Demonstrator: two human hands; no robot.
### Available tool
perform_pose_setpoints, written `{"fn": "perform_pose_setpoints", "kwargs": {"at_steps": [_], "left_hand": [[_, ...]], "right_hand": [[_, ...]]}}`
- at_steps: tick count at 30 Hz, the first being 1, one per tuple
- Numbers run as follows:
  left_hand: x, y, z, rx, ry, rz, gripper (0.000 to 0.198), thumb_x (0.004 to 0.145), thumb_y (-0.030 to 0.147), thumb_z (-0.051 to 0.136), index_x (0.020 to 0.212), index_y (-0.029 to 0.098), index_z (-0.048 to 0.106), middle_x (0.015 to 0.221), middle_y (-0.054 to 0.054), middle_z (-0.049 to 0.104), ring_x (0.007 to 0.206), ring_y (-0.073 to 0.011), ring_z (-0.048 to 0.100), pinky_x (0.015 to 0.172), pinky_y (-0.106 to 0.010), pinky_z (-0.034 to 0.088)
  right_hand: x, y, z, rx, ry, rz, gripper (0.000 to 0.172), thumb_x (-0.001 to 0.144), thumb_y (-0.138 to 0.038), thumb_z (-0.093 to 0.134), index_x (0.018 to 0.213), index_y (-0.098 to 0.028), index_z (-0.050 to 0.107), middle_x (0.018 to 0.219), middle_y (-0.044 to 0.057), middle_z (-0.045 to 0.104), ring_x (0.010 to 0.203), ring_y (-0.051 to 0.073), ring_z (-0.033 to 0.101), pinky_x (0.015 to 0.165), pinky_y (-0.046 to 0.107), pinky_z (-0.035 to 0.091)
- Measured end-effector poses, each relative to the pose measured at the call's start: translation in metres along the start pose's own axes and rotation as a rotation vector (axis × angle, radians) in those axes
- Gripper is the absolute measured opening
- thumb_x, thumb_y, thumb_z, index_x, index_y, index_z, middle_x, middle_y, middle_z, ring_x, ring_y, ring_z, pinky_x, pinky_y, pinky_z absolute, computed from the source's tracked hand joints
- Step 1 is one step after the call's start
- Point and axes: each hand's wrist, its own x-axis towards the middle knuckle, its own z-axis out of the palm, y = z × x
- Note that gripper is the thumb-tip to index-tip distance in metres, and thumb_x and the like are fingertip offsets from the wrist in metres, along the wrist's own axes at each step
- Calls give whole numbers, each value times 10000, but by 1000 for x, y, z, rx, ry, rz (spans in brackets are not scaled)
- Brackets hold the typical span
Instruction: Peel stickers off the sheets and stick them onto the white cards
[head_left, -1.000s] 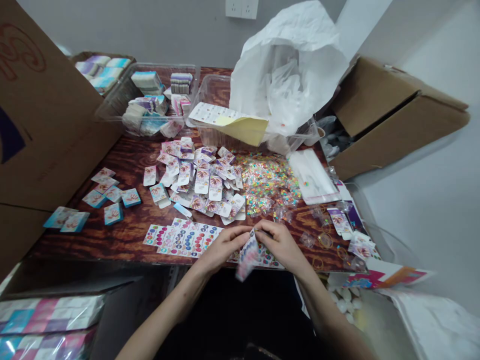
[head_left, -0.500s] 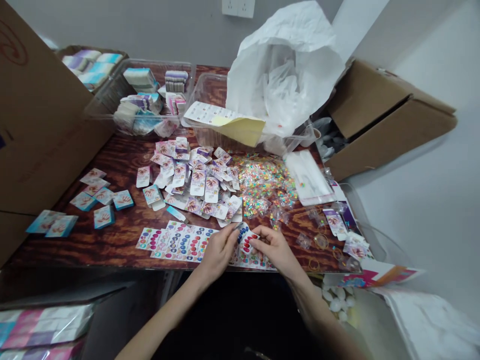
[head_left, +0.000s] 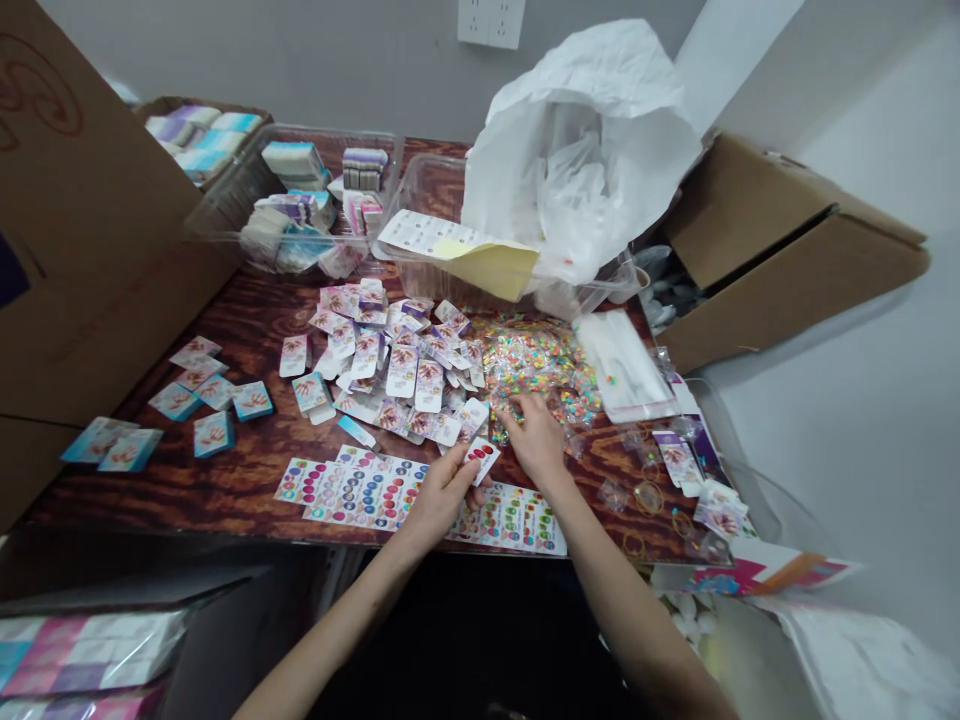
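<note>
yo, your L hand | fingers pinched on sm nail-sticker card, just left of glitter packets | your R hand | fingers curled at packets' edge, can't tell if holding any

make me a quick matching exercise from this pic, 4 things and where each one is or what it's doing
Things:
1. left hand
2. right hand
3. yellow-backed sticker sheet
4. rubber bands

Places or states:
a. lying on the wooden table, right of the hands
b. over the pile of glittery packets
c. draped across a clear plastic tub
d. holding a small card of red nail stickers

Pairs: 1-d, 2-b, 3-c, 4-a
</note>
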Motion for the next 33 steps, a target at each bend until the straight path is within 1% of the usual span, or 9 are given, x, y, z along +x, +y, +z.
{"fn": "perform_pose_setpoints", "kwargs": {"at_steps": [2, 6, 10, 14, 18, 24, 27, 31, 33], "left_hand": [[1, 0, 0, -6, 1, -11, 333, 847, 486, 562, 888, 156, 566, 684, -8, 640, 495, -121, 545, 486, -231, 430], [-1, 5, -7, -12, 32, -7, 334, 844, 494, 555, 843, 161, 546, 676, -2, 631, 493, -122, 550, 476, -231, 432], [1, 8, -8, -20, 32, -19, 328, 841, 492, 549, 831, 164, 528, 638, 12, 612, 458, -116, 535, 453, -229, 428], [8, 3, -1, -14, 48, -43, 321, 845, 491, 541, 851, 172, 513, 666, 9, 624, 455, -119, 550, 425, -223, 426], [17, -4, 8, 33, 128, 16, 317, 872, 501, 523, 847, 186, 507, 630, 23, 594, 431, -113, 528, 414, -221, 408], [20, -8, 27, -59, 126, 48, 450, 890, 635, 423, 776, 203, 477, 565, 33, 528, 410, -116, 491, 412, -239, 384], [17, -9, 31, -8, 104, 62, 426, 873, 620, 481, 785, 204, 492, 518, 41, 504, 410, -123, 485, 416, -239, 375], [14, -11, 26, 49, 30, 51, 349, 881, 539, 514, 778, 206, 480, 502, 46, 511, 401, -124, 481, 413, -228, 360], [12, -10, 21, 56, 16, 27, 333, 887, 520, 505, 778, 205, 487, 531, 39, 529, 406, -122, 483, 416, -226, 359]], "right_hand": [[6, -2, 8, 15, -3, 0, 132, 833, -327, 603, 826, -200, 638, 950, 63, 609, 827, 204, 567, 760, 314, 423], [8, 9, 4, 437, -46, 153, 207, 722, -334, 693, 638, -202, 558, 715, 8, 599, 682, 168, 543, 635, 274, 428], [-1, 16, -12, 624, -67, 290, 293, 729, -465, 672, 727, -205, 538, 524, -32, 579, 414, 114, 456, 406, 227, 320], [-13, 4, -23, 760, -49, 337, 345, 680, -474, 740, 732, -199, 539, 501, -27, 605, 381, 93, 472, 380, 199, 308], [-27, -14, -23, 933, -41, 382, 321, 672, -413, 778, 746, -194, 556, 514, -29, 617, 401, 95, 512, 380, 187, 344], [-50, -34, -6, 790, 33, 356, 289, 747, -426, 717, 748, -215, 519, 544, -36, 581, 471, 122, 549, 450, 226, 434], [-57, -38, -1, 704, 62, 299, 285, 775, -431, 687, 719, -223, 501, 544, -46, 532, 477, 124, 520, 461, 243, 423], [-57, -26, -3, 802, -47, 337, 280, 769, -428, 698, 717, -214, 525, 528, -53, 513, 446, 115, 485, 437, 235, 374], [-53, -14, -7, 843, -23, 372, 286, 766, -442, 687, 719, -214, 521, 532, -50, 509, 440, 112, 456, 426, 231, 346]]}}
